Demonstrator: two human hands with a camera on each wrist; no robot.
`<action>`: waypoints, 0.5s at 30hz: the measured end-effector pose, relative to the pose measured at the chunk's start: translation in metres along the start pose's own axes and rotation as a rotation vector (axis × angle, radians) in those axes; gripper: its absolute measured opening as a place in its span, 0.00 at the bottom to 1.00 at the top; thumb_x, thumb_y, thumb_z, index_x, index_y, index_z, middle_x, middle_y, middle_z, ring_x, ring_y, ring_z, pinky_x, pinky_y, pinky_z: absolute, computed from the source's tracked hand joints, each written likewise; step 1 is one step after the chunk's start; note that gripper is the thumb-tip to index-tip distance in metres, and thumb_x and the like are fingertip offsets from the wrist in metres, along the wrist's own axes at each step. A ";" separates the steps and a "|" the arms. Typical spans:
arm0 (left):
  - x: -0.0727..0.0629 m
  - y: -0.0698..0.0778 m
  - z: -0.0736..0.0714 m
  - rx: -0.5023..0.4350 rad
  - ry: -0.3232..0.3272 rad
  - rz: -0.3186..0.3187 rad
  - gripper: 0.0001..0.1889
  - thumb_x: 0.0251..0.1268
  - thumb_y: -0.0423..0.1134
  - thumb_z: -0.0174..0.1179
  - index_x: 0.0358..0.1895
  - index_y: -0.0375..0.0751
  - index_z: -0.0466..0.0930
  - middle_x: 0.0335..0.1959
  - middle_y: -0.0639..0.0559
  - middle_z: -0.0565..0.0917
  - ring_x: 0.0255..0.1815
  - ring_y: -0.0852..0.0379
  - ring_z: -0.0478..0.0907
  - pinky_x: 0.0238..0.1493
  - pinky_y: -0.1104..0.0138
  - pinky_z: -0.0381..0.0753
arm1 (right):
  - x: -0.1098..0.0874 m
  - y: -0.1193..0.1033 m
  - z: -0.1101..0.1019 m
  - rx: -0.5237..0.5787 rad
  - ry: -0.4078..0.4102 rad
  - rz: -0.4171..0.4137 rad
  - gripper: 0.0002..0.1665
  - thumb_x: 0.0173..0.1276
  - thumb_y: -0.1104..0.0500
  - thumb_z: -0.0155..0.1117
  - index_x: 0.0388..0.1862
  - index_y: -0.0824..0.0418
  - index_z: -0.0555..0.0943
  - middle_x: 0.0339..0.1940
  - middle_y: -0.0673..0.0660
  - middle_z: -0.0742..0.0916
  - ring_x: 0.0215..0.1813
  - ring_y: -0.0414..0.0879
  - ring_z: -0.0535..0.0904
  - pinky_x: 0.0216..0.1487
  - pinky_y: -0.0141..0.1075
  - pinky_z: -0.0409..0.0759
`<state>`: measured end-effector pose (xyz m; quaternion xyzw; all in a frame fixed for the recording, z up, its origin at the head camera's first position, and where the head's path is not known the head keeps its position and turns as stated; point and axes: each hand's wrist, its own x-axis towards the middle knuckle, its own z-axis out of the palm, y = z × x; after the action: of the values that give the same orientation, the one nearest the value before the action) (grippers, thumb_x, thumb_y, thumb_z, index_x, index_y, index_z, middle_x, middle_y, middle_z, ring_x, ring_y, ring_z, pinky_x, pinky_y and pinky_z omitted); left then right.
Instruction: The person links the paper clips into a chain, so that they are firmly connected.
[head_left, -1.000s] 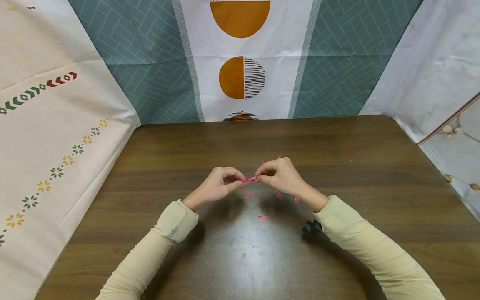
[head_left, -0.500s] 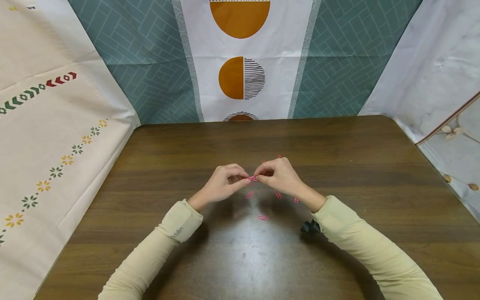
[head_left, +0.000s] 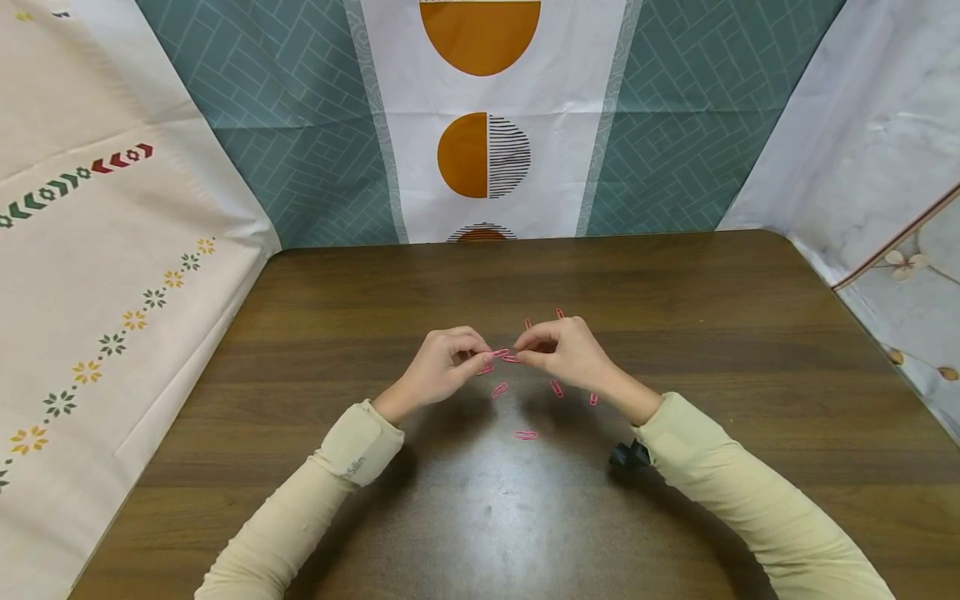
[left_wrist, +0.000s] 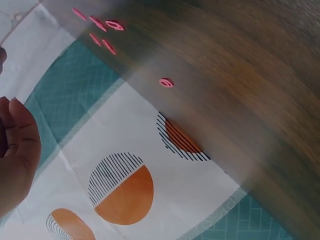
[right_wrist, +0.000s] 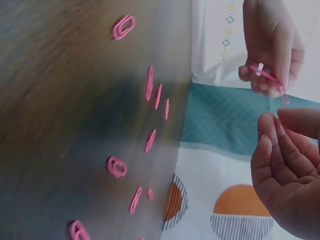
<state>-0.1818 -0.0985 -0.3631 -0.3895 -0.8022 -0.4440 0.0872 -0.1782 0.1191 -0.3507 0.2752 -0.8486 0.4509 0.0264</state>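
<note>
Clip (head_left: 500,353): mid-frame, nearly sideways, its right end tipped slightly up.
Handling: likely light, stiff, smooth; we would hold one rounded end.
Left hand (head_left: 442,365): pinches the clip.
Right hand (head_left: 567,353): fingertips gathered nearby; we cannot tell whether they hold anything.
Table (head_left: 360,312): bears loose clips (head_left: 527,435).

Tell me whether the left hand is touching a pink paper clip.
Touching. The right wrist view shows the left hand pinching a pink paper clip, which sticks out from its grip with no gap.
</note>
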 end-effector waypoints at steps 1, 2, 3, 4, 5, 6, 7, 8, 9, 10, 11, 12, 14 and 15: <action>-0.001 0.000 -0.001 0.005 -0.001 -0.001 0.04 0.57 0.29 0.60 0.26 0.37 0.82 0.26 0.52 0.80 0.24 0.62 0.73 0.26 0.66 0.75 | -0.001 0.001 -0.001 -0.005 -0.003 0.008 0.04 0.52 0.67 0.68 0.29 0.63 0.84 0.23 0.49 0.85 0.23 0.38 0.77 0.25 0.31 0.74; -0.001 0.000 -0.002 0.005 -0.001 -0.003 0.04 0.57 0.29 0.60 0.26 0.37 0.82 0.26 0.52 0.80 0.24 0.62 0.73 0.26 0.66 0.75 | -0.002 0.003 -0.002 -0.014 -0.007 0.013 0.04 0.53 0.67 0.68 0.29 0.63 0.84 0.23 0.49 0.85 0.23 0.38 0.77 0.26 0.31 0.74; -0.001 0.001 -0.002 0.007 -0.001 -0.004 0.04 0.57 0.29 0.60 0.27 0.37 0.82 0.26 0.52 0.80 0.24 0.61 0.73 0.26 0.66 0.74 | -0.003 0.005 -0.003 -0.021 -0.012 0.018 0.04 0.53 0.67 0.68 0.29 0.63 0.84 0.23 0.50 0.85 0.23 0.38 0.77 0.26 0.31 0.74; -0.002 0.001 -0.003 0.006 0.001 -0.004 0.04 0.57 0.29 0.61 0.27 0.36 0.82 0.26 0.51 0.80 0.24 0.60 0.72 0.26 0.66 0.74 | -0.004 0.006 -0.004 -0.027 -0.019 0.023 0.04 0.53 0.67 0.68 0.30 0.64 0.84 0.23 0.49 0.85 0.24 0.38 0.77 0.26 0.31 0.74; -0.002 0.001 -0.003 0.007 0.002 -0.005 0.03 0.56 0.28 0.61 0.27 0.36 0.82 0.26 0.50 0.80 0.24 0.60 0.72 0.26 0.66 0.74 | -0.005 0.008 -0.005 -0.032 -0.027 0.028 0.05 0.53 0.66 0.68 0.30 0.64 0.84 0.24 0.49 0.85 0.24 0.38 0.76 0.26 0.31 0.74; -0.003 0.001 -0.003 0.006 0.003 -0.004 0.03 0.56 0.28 0.61 0.27 0.35 0.82 0.26 0.49 0.80 0.24 0.59 0.72 0.25 0.65 0.74 | -0.006 0.010 -0.006 -0.038 -0.031 0.034 0.05 0.53 0.66 0.68 0.30 0.63 0.84 0.24 0.49 0.84 0.24 0.38 0.76 0.26 0.31 0.73; -0.003 0.000 -0.003 0.007 0.004 -0.002 0.03 0.55 0.27 0.61 0.27 0.34 0.82 0.26 0.49 0.80 0.24 0.58 0.72 0.25 0.65 0.74 | -0.007 0.012 -0.007 -0.043 -0.037 0.034 0.05 0.53 0.66 0.68 0.31 0.64 0.84 0.24 0.49 0.84 0.24 0.38 0.76 0.26 0.30 0.73; -0.004 0.000 -0.003 0.006 0.004 0.000 0.03 0.55 0.27 0.61 0.27 0.34 0.81 0.26 0.48 0.80 0.24 0.57 0.72 0.24 0.64 0.74 | -0.009 0.014 -0.009 -0.043 -0.045 0.035 0.05 0.53 0.67 0.68 0.31 0.64 0.84 0.24 0.49 0.84 0.24 0.38 0.75 0.26 0.30 0.73; -0.004 -0.001 -0.003 0.005 0.005 0.002 0.02 0.55 0.27 0.61 0.27 0.33 0.81 0.26 0.48 0.80 0.24 0.57 0.72 0.24 0.64 0.74 | -0.010 0.017 -0.010 -0.044 -0.054 0.032 0.06 0.53 0.67 0.68 0.32 0.65 0.84 0.23 0.49 0.84 0.23 0.38 0.75 0.25 0.30 0.72; -0.005 -0.001 -0.004 0.007 0.004 0.003 0.02 0.55 0.27 0.61 0.26 0.33 0.81 0.26 0.48 0.80 0.24 0.57 0.72 0.24 0.64 0.74 | -0.011 0.019 -0.012 -0.045 -0.064 0.029 0.06 0.53 0.67 0.68 0.32 0.66 0.84 0.23 0.49 0.84 0.23 0.38 0.74 0.25 0.30 0.72; -0.005 0.000 -0.004 0.009 0.002 0.003 0.02 0.55 0.27 0.61 0.26 0.33 0.81 0.26 0.48 0.80 0.24 0.58 0.72 0.24 0.64 0.74 | -0.013 0.021 -0.013 -0.046 -0.076 0.028 0.06 0.53 0.68 0.68 0.32 0.66 0.83 0.23 0.49 0.84 0.22 0.38 0.74 0.25 0.30 0.71; -0.006 0.000 -0.005 0.008 0.000 0.005 0.03 0.55 0.27 0.61 0.26 0.34 0.81 0.26 0.49 0.80 0.25 0.58 0.72 0.25 0.65 0.74 | -0.014 0.024 -0.015 -0.047 -0.089 0.027 0.07 0.53 0.68 0.67 0.33 0.66 0.83 0.23 0.49 0.84 0.22 0.38 0.74 0.24 0.30 0.71; -0.007 0.001 -0.007 0.008 -0.005 0.011 0.03 0.56 0.28 0.61 0.27 0.36 0.81 0.26 0.51 0.79 0.25 0.60 0.72 0.25 0.65 0.75 | -0.017 0.029 -0.018 -0.053 -0.117 0.026 0.08 0.53 0.68 0.67 0.34 0.67 0.83 0.23 0.49 0.84 0.21 0.39 0.73 0.23 0.30 0.70; -0.007 0.001 -0.008 0.007 -0.006 0.014 0.03 0.56 0.29 0.61 0.27 0.37 0.82 0.26 0.52 0.79 0.25 0.61 0.72 0.26 0.66 0.75 | -0.018 0.031 -0.020 -0.058 -0.132 0.026 0.08 0.53 0.68 0.67 0.34 0.67 0.83 0.23 0.49 0.83 0.21 0.38 0.72 0.23 0.30 0.70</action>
<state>-0.1777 -0.1077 -0.3611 -0.3961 -0.8012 -0.4396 0.0891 -0.1819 0.1569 -0.3675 0.2923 -0.8649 0.4072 -0.0276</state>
